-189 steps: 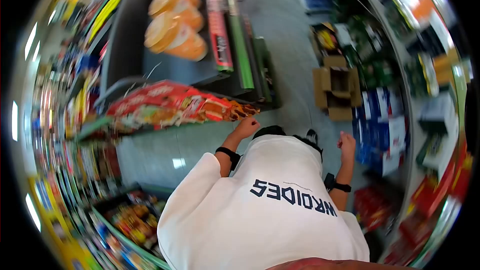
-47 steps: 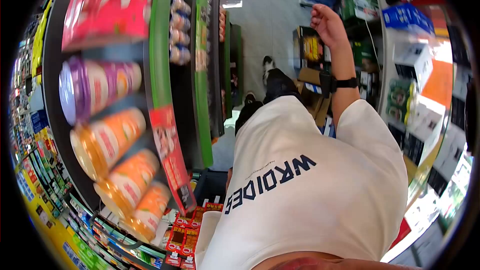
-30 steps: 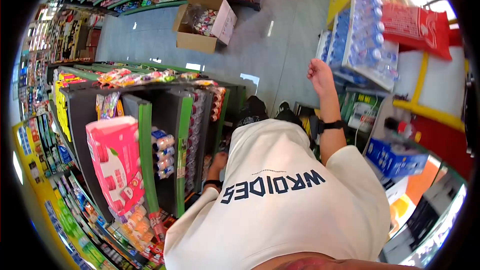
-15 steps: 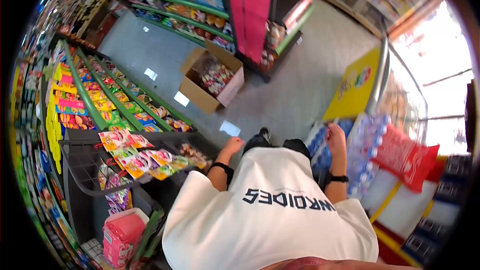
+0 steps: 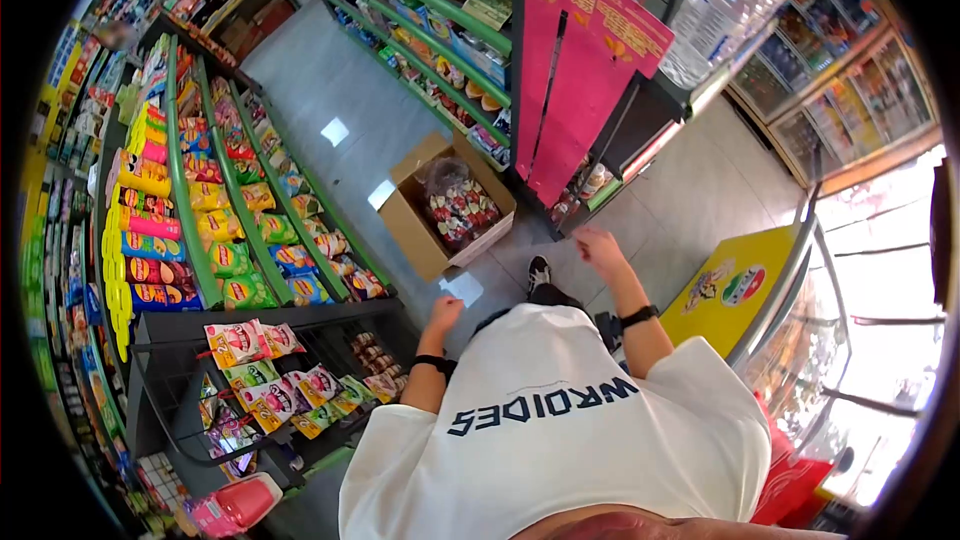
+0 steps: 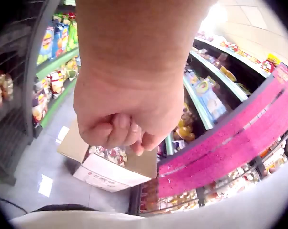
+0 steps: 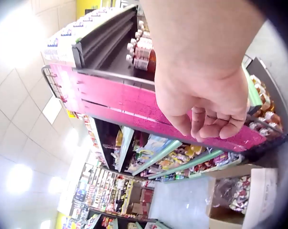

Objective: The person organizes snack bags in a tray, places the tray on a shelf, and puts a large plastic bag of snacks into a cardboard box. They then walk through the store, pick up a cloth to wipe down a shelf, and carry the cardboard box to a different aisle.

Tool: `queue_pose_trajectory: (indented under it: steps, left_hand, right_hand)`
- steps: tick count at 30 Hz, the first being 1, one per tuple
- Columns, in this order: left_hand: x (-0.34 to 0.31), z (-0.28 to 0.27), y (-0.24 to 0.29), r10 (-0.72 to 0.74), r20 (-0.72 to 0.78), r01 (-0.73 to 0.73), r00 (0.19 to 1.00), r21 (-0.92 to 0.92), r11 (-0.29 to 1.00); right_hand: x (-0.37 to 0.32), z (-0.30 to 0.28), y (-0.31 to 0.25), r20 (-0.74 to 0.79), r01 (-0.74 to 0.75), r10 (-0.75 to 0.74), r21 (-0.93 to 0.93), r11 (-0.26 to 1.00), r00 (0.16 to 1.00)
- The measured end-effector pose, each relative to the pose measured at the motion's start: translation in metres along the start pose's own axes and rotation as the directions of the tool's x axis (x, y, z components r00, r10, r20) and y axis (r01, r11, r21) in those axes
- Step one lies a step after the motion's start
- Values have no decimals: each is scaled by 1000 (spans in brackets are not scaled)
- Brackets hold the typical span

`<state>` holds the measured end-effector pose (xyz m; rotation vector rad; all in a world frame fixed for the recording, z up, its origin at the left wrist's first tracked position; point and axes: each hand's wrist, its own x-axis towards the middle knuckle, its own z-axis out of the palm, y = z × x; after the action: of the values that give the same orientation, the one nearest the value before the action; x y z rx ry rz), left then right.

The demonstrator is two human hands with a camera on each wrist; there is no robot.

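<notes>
My left hand (image 5: 446,313) swings beside my body with its fingers loosely curled and nothing in them. In the left wrist view the left hand (image 6: 122,126) overlaps an open cardboard box (image 6: 103,179) on the floor. My right hand (image 5: 598,248) is raised a little in front of me, fingers loosely bent and holding nothing. Behind the right hand (image 7: 208,117), the right wrist view has a pink shelf-end panel (image 7: 120,98). The cardboard box (image 5: 415,240) stands ahead of my feet, with many small red-and-white wrapped packs (image 5: 462,210) and clear plastic inside.
Snack shelves (image 5: 235,210) line the left side, with a wire rack (image 5: 170,390) of candy bags nearest me. The pink panel (image 5: 565,50) ends the shelf ahead, beside water bottles (image 5: 705,25). A yellow panel (image 5: 735,285) stands at right; tiled floor (image 5: 690,180) runs between.
I have walked forward past the drink shelf and turned rightward; the box and pink panel are now closer. My right hand has swung forward. Neither hand has picked anything up.
</notes>
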<state>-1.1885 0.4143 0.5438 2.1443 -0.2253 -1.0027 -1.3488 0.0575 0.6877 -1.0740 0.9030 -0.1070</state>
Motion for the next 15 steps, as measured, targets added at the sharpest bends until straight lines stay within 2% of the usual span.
queue_pose_trajectory:
  steps: [1, 2, 4, 6, 8, 10, 13, 15]
  left_hand:
    - [-1, -9, 5, -107, -33, 107, 994, -27, 994]
    - [5, -15, 4, -121, -48, 119, 992, -38, 992]
    - [13, -24, -9, 24, -215, -69, 976, -207, 976]
    - [4, -40, 6, 45, -307, -57, 951, -33, 998]
    - [-2, -42, 10, -57, -332, -2, 942, -176, 984]
    - [-9, -46, 17, -101, -344, -9, 933, -306, 952]
    - [-12, -48, 19, -217, -403, 52, 889, -382, 923]
    - [-2, -49, -3, -316, -360, 136, 878, -446, 885]
  right_hand:
    - [20, 9, -8, 48, -5, 4, 27, 1000, 999]
    - [41, 17, -16, 66, -13, 12, 18, 1000, 998]
    - [78, 37, -24, 188, -59, 76, -93, 994, 979]
    - [111, 60, -28, 256, -97, 144, -188, 977, 956]
    - [134, 86, -33, 324, -126, 230, -311, 942, 917]
    - [145, 116, -42, 367, -137, 241, -287, 948, 899]
    - [166, 151, -40, 314, -171, 328, -437, 883, 891]
    - [187, 165, -32, 289, -195, 364, -479, 856, 886]
